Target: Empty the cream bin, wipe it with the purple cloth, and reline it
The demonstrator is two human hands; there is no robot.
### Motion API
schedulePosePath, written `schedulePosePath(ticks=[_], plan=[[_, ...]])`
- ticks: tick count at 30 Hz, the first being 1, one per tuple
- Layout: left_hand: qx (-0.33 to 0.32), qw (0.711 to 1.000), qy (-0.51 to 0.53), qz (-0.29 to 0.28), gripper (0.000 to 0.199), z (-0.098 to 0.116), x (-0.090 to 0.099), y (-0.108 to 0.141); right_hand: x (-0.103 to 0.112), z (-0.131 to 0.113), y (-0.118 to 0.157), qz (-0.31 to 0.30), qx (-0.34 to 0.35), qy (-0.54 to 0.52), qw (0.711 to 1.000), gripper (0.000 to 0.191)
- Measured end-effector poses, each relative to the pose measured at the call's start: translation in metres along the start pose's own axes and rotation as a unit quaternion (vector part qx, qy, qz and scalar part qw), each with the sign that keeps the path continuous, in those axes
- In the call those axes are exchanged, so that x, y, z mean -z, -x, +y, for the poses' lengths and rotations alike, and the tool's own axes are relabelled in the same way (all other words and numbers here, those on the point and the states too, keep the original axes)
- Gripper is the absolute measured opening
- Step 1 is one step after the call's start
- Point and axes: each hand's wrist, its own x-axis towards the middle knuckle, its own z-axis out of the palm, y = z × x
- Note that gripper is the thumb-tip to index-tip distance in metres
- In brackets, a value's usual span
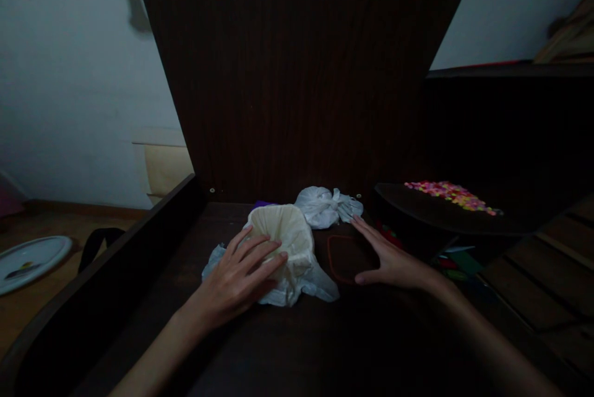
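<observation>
On the dark bench [278, 354]: a plastic-lined container [304, 255] stands left of centre, a knotted white bag [315, 206] just beyond its far right side.
Left hand [239, 279]: palm down, fingers apart, laid across the container's left side, clamped on nothing.
Right hand [392, 264]: thumb and fingers well apart, fingertips at the bag's near right edge; whether they touch, I cannot tell.
Good handling: light left-hand pressure should steady the rim without crushing the thin liner [320, 286]; the bag looks safest held at its knot.
</observation>
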Motion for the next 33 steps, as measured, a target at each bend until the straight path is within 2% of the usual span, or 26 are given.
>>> schedulePosePath(ticks=[4, 8, 15, 20, 23, 25, 28, 31, 33], plan=[[-0.038, 0.998, -0.053, 0.007, 0.056, 0.001, -0.002, 0.007, -0.009, 0.031, 0.001, -0.063, -0.052, 0.028, 0.996, 0.143], [-0.059, 0.997, -0.057, 0.006, 0.047, 0.003, 0.0, 0.009, -0.018, 0.042, 0.0, -0.09, -0.071, 0.04, 0.993, 0.137], [-0.056, 0.995, -0.068, 0.051, 0.024, 0.015, -0.001, 0.011, -0.022, 0.037, 0.0, -0.064, -0.062, 0.078, 0.993, 0.117], [-0.051, 0.991, -0.074, 0.104, 0.019, 0.016, -0.016, 0.026, -0.027, 0.029, -0.001, -0.038, -0.046, 0.079, 0.995, 0.098], [-0.04, 0.993, -0.038, 0.108, 0.023, 0.015, -0.022, 0.039, -0.024, 0.025, 0.001, -0.018, -0.045, 0.059, 0.997, 0.092], [-0.017, 0.993, -0.014, 0.116, 0.029, 0.017, -0.025, 0.045, -0.017, 0.022, 0.004, -0.006, -0.048, 0.036, 0.998, 0.087], [0.067, 0.984, 0.011, 0.165, 0.032, 0.021, -0.028, 0.048, 0.002, 0.012, 0.011, 0.02, -0.045, -0.001, 0.999, 0.084], [0.169, 0.96, 0.055, 0.217, 0.039, 0.023, -0.034, 0.047, 0.023, -0.011, 0.014, 0.044, -0.024, -0.038, 0.998, 0.089], [0.221, 0.945, 0.089, 0.226, 0.046, 0.024, -0.037, 0.045, 0.034, -0.033, 0.012, 0.053, 0.009, -0.047, 0.997, 0.093]])
